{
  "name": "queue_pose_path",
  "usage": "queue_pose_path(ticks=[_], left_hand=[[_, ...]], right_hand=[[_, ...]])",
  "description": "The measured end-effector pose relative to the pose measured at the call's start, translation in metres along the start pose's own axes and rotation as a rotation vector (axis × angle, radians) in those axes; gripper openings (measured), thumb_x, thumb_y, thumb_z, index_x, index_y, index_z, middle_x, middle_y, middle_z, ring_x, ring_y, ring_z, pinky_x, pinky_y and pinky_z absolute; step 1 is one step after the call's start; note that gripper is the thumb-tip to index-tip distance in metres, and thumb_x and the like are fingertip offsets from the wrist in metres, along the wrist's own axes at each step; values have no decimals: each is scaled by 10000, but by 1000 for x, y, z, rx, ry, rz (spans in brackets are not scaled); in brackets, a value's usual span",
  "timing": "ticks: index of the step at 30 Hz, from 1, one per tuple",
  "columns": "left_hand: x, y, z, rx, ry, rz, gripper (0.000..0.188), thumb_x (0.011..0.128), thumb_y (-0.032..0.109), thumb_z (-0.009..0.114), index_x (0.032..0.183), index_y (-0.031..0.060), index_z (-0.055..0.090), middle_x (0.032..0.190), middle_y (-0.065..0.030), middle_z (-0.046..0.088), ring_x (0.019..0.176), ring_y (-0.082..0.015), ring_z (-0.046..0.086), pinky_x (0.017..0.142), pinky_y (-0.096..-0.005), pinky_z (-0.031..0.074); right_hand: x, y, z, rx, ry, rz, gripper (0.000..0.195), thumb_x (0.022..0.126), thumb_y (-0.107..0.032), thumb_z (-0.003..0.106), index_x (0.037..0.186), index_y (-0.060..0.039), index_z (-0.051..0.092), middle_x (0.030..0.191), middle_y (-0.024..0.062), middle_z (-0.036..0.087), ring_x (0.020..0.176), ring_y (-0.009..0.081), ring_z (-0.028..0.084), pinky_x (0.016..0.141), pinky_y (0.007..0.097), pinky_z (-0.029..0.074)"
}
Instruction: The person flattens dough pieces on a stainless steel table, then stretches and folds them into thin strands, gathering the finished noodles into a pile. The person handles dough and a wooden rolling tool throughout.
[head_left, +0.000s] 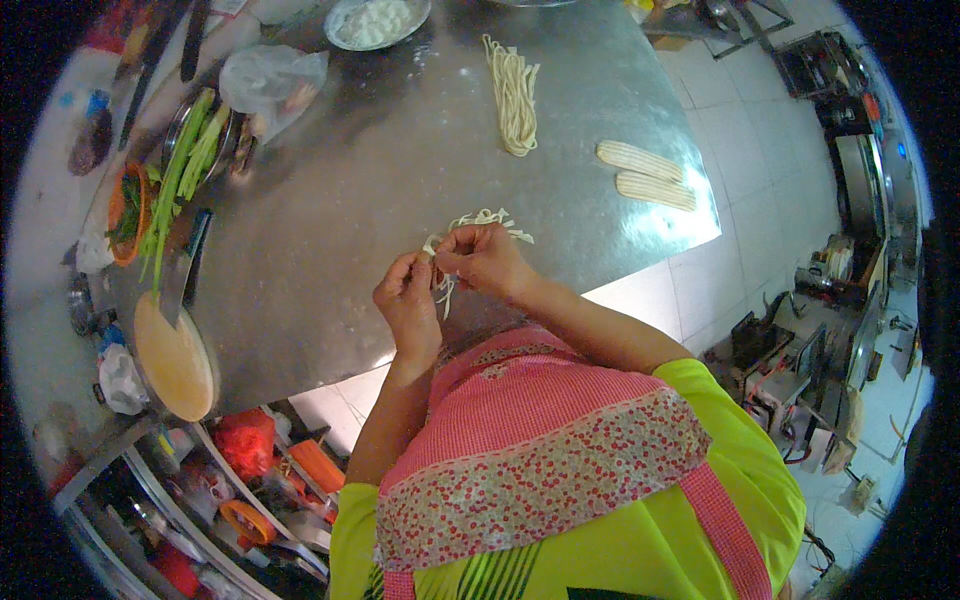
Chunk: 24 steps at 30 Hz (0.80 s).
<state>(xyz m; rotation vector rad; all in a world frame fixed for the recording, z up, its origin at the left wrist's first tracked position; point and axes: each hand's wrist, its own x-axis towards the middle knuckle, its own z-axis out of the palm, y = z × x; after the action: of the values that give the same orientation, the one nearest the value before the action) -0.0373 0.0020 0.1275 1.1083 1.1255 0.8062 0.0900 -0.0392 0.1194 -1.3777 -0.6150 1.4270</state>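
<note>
Both my hands meet over the near edge of a metal-topped table (315, 300). My left hand (411, 289) pinches a strand of noodle dough (430, 243) between thumb and forefinger. Close against it, my right hand (480, 255) has its fingertips on the same pale dough. Short noodle ends hang below the fingers. Behind my right hand lies a small loose pile of noodles (487, 217), partly hidden by it. Farther back rests a folded bundle of long noodles (513, 97). Two flat, ridged strips of dough (641, 161) lie side by side toward the table's right edge.
On the left are a round wooden board (176, 364), a cleaver (180, 277) partly over it, celery stalks (180, 172) across a metal bowl, and an orange basket (129, 217) of greens. A plastic bag (270, 86) and a bowl of flour (377, 24) stand at the back.
</note>
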Motion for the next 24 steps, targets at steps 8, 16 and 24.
queue_pose_path(ticks=[8, 16, 24], left_hand=[[39, -16, -138, -1180, -128, -260, 118, 873, 123, 533, 912, 24, 584, 826, -51, 598, 711, -160, 536, 634, -265, 466], [81, -14, -514, -1008, 344, -71, 75, 874, 114, 534, 882, 39, 535, 700, -44, 516, 533, -123, 442, 488, -237, 390], [45, 34, -344, -265, 408, 110, 163, 782, 26, 556, 941, 44, 525, 804, -91, 565, 696, -136, 530, 503, -212, 414]], right_hand=[[-20, 45, -174, 1267, -105, 105, 168, 828, -208, 569, 877, -48, 558, 705, 13, 533, 574, 71, 491, 501, 248, 400], [-93, 2, -413, 850, 591, 15, 149, 838, -122, 472, 768, -5, 534, 589, 18, 525, 455, 80, 474, 378, 204, 381], [-74, -66, -221, 243, 451, -26, 141, 841, -183, 581, 753, -94, 517, 618, 3, 519, 437, 61, 452, 356, 162, 371]])
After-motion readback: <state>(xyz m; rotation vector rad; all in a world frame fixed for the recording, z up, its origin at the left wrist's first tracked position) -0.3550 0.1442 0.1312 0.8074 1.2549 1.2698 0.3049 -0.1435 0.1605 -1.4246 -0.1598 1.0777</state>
